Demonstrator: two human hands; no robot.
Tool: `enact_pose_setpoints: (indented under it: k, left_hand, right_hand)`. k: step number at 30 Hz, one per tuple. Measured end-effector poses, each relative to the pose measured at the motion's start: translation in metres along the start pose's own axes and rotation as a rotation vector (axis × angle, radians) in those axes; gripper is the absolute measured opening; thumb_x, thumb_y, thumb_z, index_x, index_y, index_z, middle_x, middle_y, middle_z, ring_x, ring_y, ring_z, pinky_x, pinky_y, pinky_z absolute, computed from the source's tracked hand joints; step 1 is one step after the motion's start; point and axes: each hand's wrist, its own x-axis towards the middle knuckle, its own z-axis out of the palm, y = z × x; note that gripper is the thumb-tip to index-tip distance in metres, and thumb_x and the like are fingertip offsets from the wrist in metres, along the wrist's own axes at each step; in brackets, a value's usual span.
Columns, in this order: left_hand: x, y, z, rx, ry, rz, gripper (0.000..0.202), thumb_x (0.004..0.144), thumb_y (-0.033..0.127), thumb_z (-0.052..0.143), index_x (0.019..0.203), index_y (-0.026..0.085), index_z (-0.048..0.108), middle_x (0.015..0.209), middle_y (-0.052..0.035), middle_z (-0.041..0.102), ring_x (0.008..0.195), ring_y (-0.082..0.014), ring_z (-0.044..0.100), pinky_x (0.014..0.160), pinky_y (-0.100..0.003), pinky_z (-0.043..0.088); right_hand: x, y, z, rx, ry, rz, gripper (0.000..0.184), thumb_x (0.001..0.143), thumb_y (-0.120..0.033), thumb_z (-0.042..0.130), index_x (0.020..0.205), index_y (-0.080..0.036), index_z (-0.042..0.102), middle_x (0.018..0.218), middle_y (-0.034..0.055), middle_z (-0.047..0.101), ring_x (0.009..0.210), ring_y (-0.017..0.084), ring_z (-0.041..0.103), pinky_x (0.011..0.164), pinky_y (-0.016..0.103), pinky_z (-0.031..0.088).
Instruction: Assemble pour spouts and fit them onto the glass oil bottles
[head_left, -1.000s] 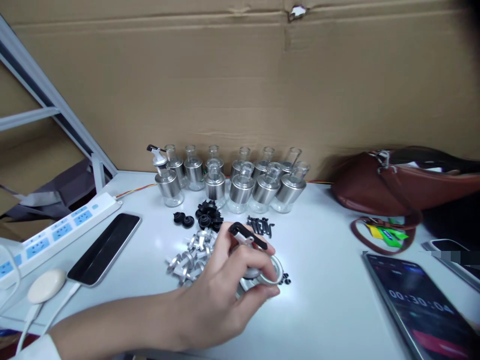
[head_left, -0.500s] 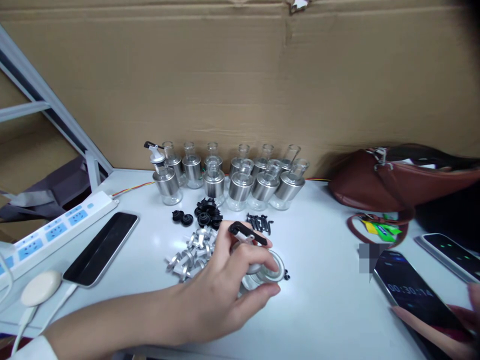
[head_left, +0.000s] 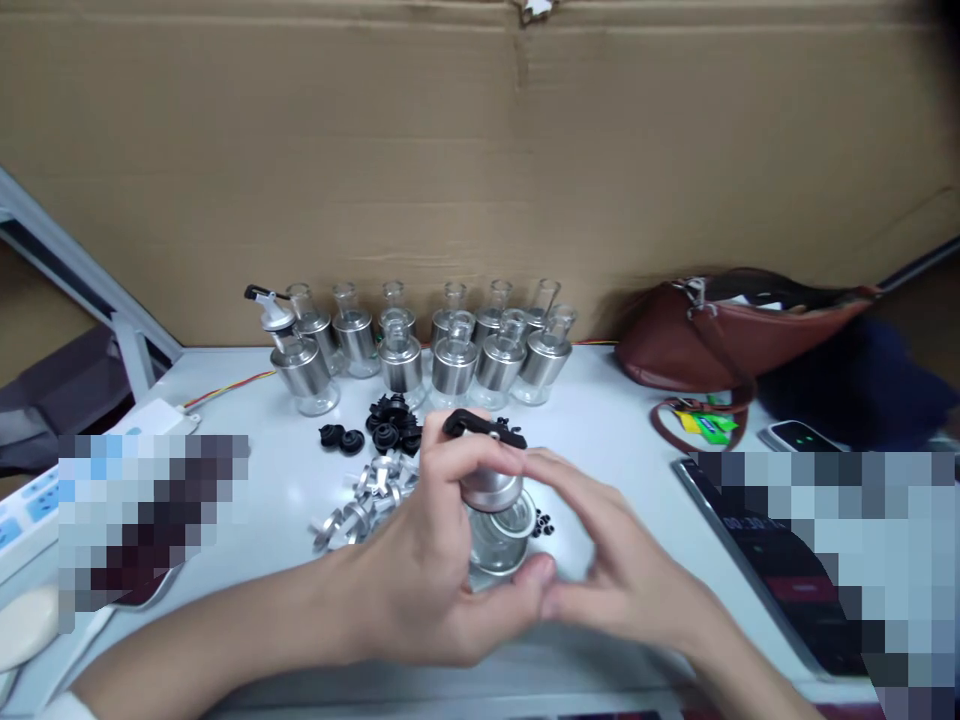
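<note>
Holding a black-levered pourer [head_left: 491,490], the left hand [head_left: 412,570] meets the right hand [head_left: 622,560], its fingers wide; tabletop [head_left: 615,440] stretches right to a phone [head_left: 787,572].

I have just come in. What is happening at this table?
A person's left hand holds a silver pour spout with a black lever beside clear glassware. The right hand curves around the other side, its fingers close to the left's. Behind stand glass bottles with metal sleeves; the leftmost one wears a similar spout. Loose black stoppers and silver parts lie nearby.
</note>
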Motion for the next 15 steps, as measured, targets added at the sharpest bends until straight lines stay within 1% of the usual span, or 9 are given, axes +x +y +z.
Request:
enact_pose_setpoints:
  k: [1, 2, 3, 5, 6, 8, 10, 13, 15]
  left_hand:
    - [0.000, -0.001, 0.000, 0.018, -0.001, 0.012, 0.053, 0.075, 0.014, 0.058, 0.117, 0.020, 0.025, 0.100, -0.0070, 0.041, 0.095, -0.0217, 0.043, 0.079, -0.038, 0.044]
    - [0.000, -0.001, 0.001, 0.040, -0.001, 0.029, 0.052, 0.076, 0.013, 0.057, 0.117, 0.019, 0.026, 0.099, -0.0065, 0.040, 0.093, -0.0208, 0.044, 0.079, -0.038, 0.044]
    - [0.000, -0.002, 0.001, 0.067, 0.000, 0.047, 0.051, 0.076, 0.012, 0.056, 0.117, 0.018, 0.026, 0.098, -0.0062, 0.040, 0.091, -0.0199, 0.044, 0.080, -0.038, 0.044]
    - [0.001, -0.003, 0.000, 0.106, -0.006, 0.080, 0.047, 0.078, 0.010, 0.055, 0.116, 0.016, 0.028, 0.097, -0.0062, 0.042, 0.088, -0.0190, 0.044, 0.081, -0.038, 0.044]
    - [0.001, -0.004, 0.000, 0.116, -0.014, 0.095, 0.045, 0.078, 0.010, 0.054, 0.115, 0.016, 0.029, 0.096, -0.0063, 0.043, 0.087, -0.0192, 0.044, 0.081, -0.039, 0.045]
    - [0.003, -0.004, 0.000, 0.135, -0.023, 0.130, 0.041, 0.080, 0.011, 0.053, 0.113, 0.017, 0.030, 0.095, -0.0061, 0.045, 0.087, -0.0197, 0.043, 0.079, -0.038, 0.046]
    - [0.005, -0.004, 0.000, 0.151, -0.031, 0.170, 0.039, 0.081, 0.009, 0.051, 0.112, 0.018, 0.031, 0.090, -0.0050, 0.047, 0.085, -0.0196, 0.042, 0.076, -0.036, 0.047]
    - [0.007, -0.006, 0.001, 0.162, -0.031, 0.201, 0.034, 0.081, 0.008, 0.050, 0.109, 0.019, 0.033, 0.085, -0.0048, 0.050, 0.083, -0.0198, 0.044, 0.069, -0.030, 0.050]
    - [0.009, -0.007, 0.003, 0.171, -0.030, 0.196, 0.029, 0.084, 0.013, 0.052, 0.105, 0.020, 0.034, 0.083, -0.0050, 0.050, 0.084, -0.0204, 0.046, 0.068, -0.029, 0.051]
  right_hand:
    - [0.008, 0.004, 0.010, 0.059, -0.001, -0.041, 0.052, 0.086, -0.045, 0.057, 0.131, -0.023, 0.041, 0.121, 0.0110, 0.060, 0.106, 0.026, 0.062, 0.087, 0.037, 0.053]
    - [0.013, 0.008, 0.019, 0.119, -0.015, -0.059, 0.046, 0.085, -0.037, 0.055, 0.127, -0.022, 0.044, 0.115, 0.0102, 0.062, 0.099, 0.025, 0.064, 0.084, 0.036, 0.054]
    - [0.016, 0.014, 0.026, 0.172, -0.040, -0.072, 0.041, 0.082, -0.032, 0.054, 0.121, -0.021, 0.048, 0.106, 0.0085, 0.064, 0.091, 0.023, 0.065, 0.080, 0.035, 0.055]
    - [0.017, 0.022, 0.036, 0.243, -0.067, -0.084, 0.033, 0.076, -0.026, 0.054, 0.109, -0.021, 0.053, 0.090, 0.0044, 0.064, 0.077, 0.020, 0.063, 0.071, 0.032, 0.056]
    - [0.017, 0.025, 0.039, 0.272, -0.072, -0.092, 0.032, 0.073, -0.024, 0.054, 0.105, -0.020, 0.053, 0.087, 0.0033, 0.063, 0.073, 0.018, 0.062, 0.069, 0.031, 0.056]
    - [0.015, 0.027, 0.040, 0.320, -0.078, -0.083, 0.037, 0.069, -0.022, 0.054, 0.106, -0.020, 0.051, 0.092, 0.0031, 0.062, 0.073, 0.017, 0.062, 0.068, 0.028, 0.055]
    - [0.014, 0.026, 0.038, 0.345, -0.097, -0.041, 0.044, 0.068, -0.021, 0.054, 0.111, -0.021, 0.047, 0.100, 0.0033, 0.062, 0.078, 0.017, 0.064, 0.071, 0.026, 0.055]
    - [0.014, 0.023, 0.036, 0.337, -0.128, 0.027, 0.045, 0.068, -0.023, 0.059, 0.112, -0.022, 0.049, 0.099, 0.0019, 0.064, 0.082, 0.018, 0.067, 0.074, 0.023, 0.056]
    - [0.013, 0.023, 0.036, 0.264, -0.119, 0.068, 0.045, 0.067, -0.028, 0.064, 0.110, -0.023, 0.053, 0.096, 0.0005, 0.065, 0.081, 0.019, 0.068, 0.073, 0.022, 0.057]
